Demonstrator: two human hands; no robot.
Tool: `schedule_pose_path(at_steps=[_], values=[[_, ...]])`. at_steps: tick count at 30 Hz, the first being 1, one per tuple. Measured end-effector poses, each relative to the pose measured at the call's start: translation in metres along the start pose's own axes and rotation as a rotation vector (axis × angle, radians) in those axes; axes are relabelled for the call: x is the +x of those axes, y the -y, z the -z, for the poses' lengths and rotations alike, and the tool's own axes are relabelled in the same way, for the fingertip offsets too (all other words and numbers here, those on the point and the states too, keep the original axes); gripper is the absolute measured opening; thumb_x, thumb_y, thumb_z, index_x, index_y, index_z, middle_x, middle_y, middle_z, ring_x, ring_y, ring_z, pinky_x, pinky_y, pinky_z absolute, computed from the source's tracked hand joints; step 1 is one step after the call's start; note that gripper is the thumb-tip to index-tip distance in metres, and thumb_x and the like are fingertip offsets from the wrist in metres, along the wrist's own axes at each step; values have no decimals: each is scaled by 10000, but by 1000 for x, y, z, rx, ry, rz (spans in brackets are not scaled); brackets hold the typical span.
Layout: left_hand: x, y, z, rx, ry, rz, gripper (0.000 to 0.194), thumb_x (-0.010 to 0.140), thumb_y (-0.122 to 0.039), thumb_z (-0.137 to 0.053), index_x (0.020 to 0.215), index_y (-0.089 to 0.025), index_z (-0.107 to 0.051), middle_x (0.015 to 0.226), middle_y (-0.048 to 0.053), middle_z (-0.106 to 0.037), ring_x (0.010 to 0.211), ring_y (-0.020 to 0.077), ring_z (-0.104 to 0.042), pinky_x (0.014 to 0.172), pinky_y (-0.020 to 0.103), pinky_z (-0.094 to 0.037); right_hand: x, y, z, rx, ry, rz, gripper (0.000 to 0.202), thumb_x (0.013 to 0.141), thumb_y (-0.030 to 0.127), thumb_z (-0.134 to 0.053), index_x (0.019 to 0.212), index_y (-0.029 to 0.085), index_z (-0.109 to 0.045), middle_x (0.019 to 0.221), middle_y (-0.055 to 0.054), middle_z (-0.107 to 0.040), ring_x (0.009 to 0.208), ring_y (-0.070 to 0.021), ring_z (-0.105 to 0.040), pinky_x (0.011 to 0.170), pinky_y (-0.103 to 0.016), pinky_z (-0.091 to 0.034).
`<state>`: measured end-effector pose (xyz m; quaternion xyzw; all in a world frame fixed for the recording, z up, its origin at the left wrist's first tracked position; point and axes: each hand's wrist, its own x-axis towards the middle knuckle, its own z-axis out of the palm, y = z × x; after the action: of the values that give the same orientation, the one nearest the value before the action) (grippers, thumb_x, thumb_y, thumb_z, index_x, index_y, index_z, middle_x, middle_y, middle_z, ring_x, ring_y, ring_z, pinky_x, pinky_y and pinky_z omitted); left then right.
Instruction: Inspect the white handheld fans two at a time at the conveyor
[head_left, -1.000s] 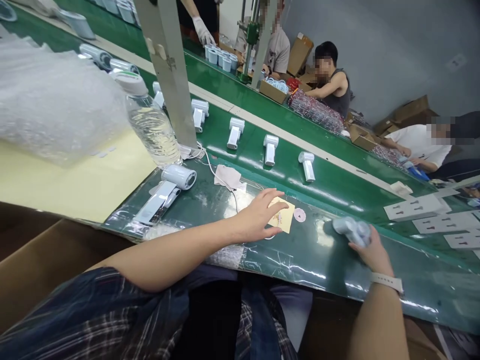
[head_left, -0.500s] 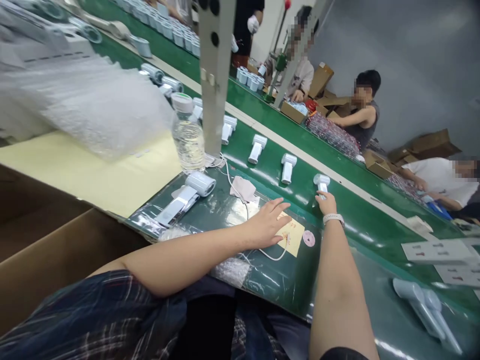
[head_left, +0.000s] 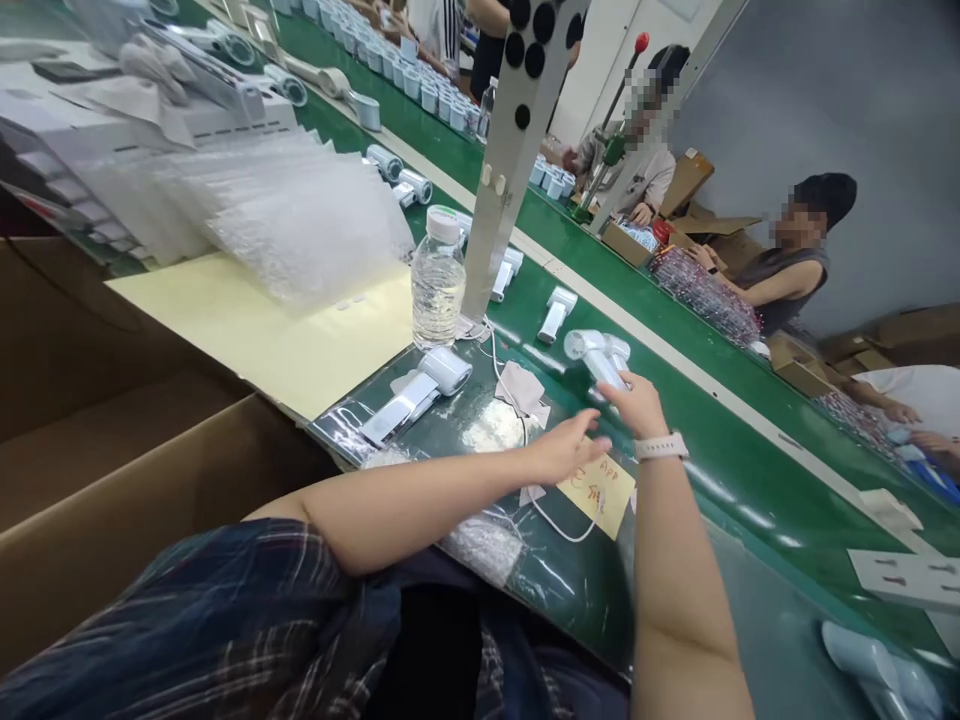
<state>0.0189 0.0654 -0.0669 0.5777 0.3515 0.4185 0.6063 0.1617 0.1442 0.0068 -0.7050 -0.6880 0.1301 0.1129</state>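
My right hand [head_left: 637, 405], with a pale watch band at the wrist, grips the handle end of a light-blue hair dryer [head_left: 596, 358] held up over the green belt. Another similar piece [head_left: 619, 350] shows partly behind it. Just left of and below it, my left hand [head_left: 566, 450] is empty, fingers apart, above the worktop and beside a yellow note [head_left: 604, 495] with handwriting. To the left, a light-blue hair dryer [head_left: 420, 392] lies on the dark green worktop.
A water bottle [head_left: 438, 285] stands by a metal post [head_left: 504, 190]. Clear plastic bags [head_left: 315, 220] are piled at left on a yellow sheet [head_left: 285, 335]. A white cable [head_left: 562, 535] crosses the worktop. More pieces lie on the belt [head_left: 720, 420]; several people work beyond it.
My right hand has lifted the hair dryer off the belt and brought it left towards my left hand. My left hand stays open. The view has shifted, moving the scene rightward.
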Motion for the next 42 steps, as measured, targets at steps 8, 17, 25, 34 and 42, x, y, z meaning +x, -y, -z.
schedule_pose_path(at_steps=[8,17,25,34,42], values=[[5,-23,12,-1095,-52,317,491,984,-608,-586,937,-135,-711,869,99,-763,807,227,-735,865,397,-595,-127,-11,3,253,-6,308,590,782,668,-748,1208,260,-747,1421,-156,-642,1299,-396,-595,1088,-587,-471],[-2,-17,13,-935,96,226,659,651,-748,-850,843,-130,-724,814,83,-769,792,212,-743,760,314,-593,-176,-17,-62,29,-176,18,16,817,171,-591,829,180,-595,1213,-275,-700,1177,-410,-638,1029,-601,-481],[-7,-23,19,-863,74,41,772,535,-910,-776,760,-178,-679,995,133,-801,1087,316,-748,870,384,-618,-201,11,-73,1147,195,-8,288,859,445,-722,1025,231,-622,600,42,-666,575,-175,-616,642,-326,-515],[-12,-35,17,-787,22,-55,781,629,-954,-665,677,-178,-585,1094,151,-759,1292,350,-651,987,405,-611,-201,23,-79,1275,-91,51,398,928,609,-685,818,231,-627,525,71,-523,511,-124,-499,576,-288,-430],[-14,-40,17,-743,-2,-96,794,684,-978,-579,680,-184,-573,1070,130,-755,1273,332,-661,953,393,-607,-202,26,-72,1179,50,44,445,898,641,-705,796,213,-640,531,48,-575,511,-125,-517,565,-284,-418]])
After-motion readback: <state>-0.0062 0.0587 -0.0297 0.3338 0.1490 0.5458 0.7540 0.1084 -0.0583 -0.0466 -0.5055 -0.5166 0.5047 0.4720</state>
